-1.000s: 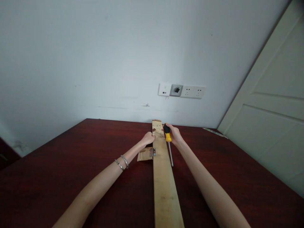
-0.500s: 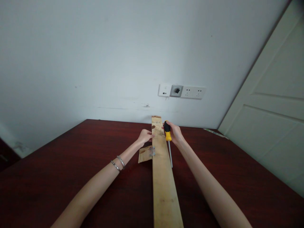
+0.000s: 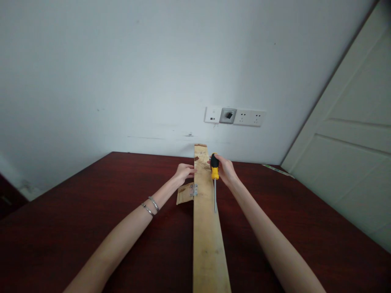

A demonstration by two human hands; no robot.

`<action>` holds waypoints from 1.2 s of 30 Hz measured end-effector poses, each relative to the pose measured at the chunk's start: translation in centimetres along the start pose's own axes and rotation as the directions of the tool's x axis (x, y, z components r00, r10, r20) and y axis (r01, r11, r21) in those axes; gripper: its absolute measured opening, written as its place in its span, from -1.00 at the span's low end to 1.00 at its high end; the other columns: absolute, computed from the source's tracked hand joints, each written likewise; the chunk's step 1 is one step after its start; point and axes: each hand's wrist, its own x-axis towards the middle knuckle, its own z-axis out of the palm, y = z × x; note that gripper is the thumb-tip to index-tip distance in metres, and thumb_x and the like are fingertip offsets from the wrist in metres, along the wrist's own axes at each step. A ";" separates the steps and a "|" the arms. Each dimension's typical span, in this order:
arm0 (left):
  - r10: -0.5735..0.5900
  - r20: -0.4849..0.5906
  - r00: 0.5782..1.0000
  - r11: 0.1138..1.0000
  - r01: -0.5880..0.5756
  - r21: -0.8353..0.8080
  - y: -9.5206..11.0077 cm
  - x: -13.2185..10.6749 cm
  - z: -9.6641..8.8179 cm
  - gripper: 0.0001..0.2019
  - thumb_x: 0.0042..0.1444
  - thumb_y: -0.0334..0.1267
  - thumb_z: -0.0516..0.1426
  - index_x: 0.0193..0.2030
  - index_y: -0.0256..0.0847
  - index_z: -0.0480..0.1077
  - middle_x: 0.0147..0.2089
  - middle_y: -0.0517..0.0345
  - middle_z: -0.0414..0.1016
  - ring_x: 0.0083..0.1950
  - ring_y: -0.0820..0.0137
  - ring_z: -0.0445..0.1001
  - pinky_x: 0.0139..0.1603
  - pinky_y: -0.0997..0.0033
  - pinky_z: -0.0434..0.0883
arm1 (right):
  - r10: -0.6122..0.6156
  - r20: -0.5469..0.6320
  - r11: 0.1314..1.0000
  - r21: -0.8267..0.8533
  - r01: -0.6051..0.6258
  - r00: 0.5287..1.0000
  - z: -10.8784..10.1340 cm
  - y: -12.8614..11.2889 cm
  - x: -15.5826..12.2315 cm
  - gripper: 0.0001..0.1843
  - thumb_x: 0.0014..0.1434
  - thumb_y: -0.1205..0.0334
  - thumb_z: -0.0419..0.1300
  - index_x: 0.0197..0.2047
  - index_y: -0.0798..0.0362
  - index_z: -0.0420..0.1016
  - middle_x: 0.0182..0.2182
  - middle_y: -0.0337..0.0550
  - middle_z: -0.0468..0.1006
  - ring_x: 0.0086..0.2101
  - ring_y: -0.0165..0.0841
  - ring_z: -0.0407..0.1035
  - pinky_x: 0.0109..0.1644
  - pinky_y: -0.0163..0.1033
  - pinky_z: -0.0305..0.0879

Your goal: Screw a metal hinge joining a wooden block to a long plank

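A long pale wooden plank (image 3: 207,236) runs from the near edge of view toward the wall. On its left side a metal hinge (image 3: 194,189) joins it to a small wood piece (image 3: 185,194), which sticks out to the left. My left hand (image 3: 184,172) has its fingers closed on the plank's left edge, just beyond the hinge. In my right hand (image 3: 226,169) is a screwdriver (image 3: 215,173) with a black and yellow handle, its shaft pointing back toward me over the plank's right edge. Fingertips of that hand reach the plank's right side.
The plank lies above a dark red tabletop (image 3: 137,252). Behind it rises a white wall (image 3: 146,73) with a row of sockets (image 3: 249,117), one holding a black plug (image 3: 229,115). A white panelled door (image 3: 351,146) stands at the right.
The plank has shifted slightly away from me and its near part has swung left, carrying the hinge along. The screwdriver's shaft has swung left, now overlapping the plank. Both hands keep their holds.
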 end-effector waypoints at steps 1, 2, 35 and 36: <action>-0.004 -0.008 1.000 1.000 0.004 -0.007 0.1 0.0 0.0 -0.86 -0.24 -0.53 0.31 -0.44 -0.42 0.51 -0.36 -0.07 0.57 -0.38 0.31 0.54 -0.31 0.37 0.50 | 0.001 -0.001 1.000 -0.008 -0.001 1.000 0.0 -0.1 -0.1 -0.72 -0.08 0.08 0.30 -0.37 0.13 0.52 -0.51 -0.09 0.61 -0.54 -0.35 0.44 -0.52 -0.32 0.32; -0.008 -0.013 1.000 1.000 0.007 -0.013 0.1 0.0 0.0 -0.86 -0.23 -0.53 0.31 -0.44 -0.42 0.50 -0.36 -0.08 0.57 -0.38 0.31 0.54 -0.32 0.37 0.49 | 0.001 -0.002 1.000 -0.015 -0.001 1.000 0.0 -0.4 -0.2 -0.71 -0.08 0.07 0.31 -0.37 0.13 0.52 -0.50 -0.08 0.61 -0.53 -0.34 0.45 -0.50 -0.32 0.32; -0.078 0.056 0.995 0.995 0.082 -0.064 -0.2 0.4 -0.4 -0.82 -0.27 -0.59 0.28 -0.41 -0.49 0.51 -0.35 -0.12 0.57 -0.41 0.34 0.52 -0.32 0.38 0.48 | -0.732 0.249 0.566 -0.295 0.770 0.634 4.5 -4.3 -5.4 -0.59 0.17 0.04 0.19 0.07 -0.03 0.44 -0.03 -0.15 0.56 -0.04 -0.27 0.44 0.08 -0.13 0.38; -0.076 0.060 0.995 0.995 0.079 -0.062 -0.2 0.4 -0.4 -0.82 -0.27 -0.59 0.27 -0.41 -0.48 0.51 -0.35 -0.12 0.57 -0.41 0.34 0.52 -0.32 0.38 0.48 | -0.731 0.252 0.566 -0.296 0.770 0.634 4.5 -4.3 -5.3 -0.59 0.17 0.04 0.19 0.07 -0.02 0.44 -0.04 -0.15 0.56 -0.04 -0.26 0.44 0.08 -0.13 0.38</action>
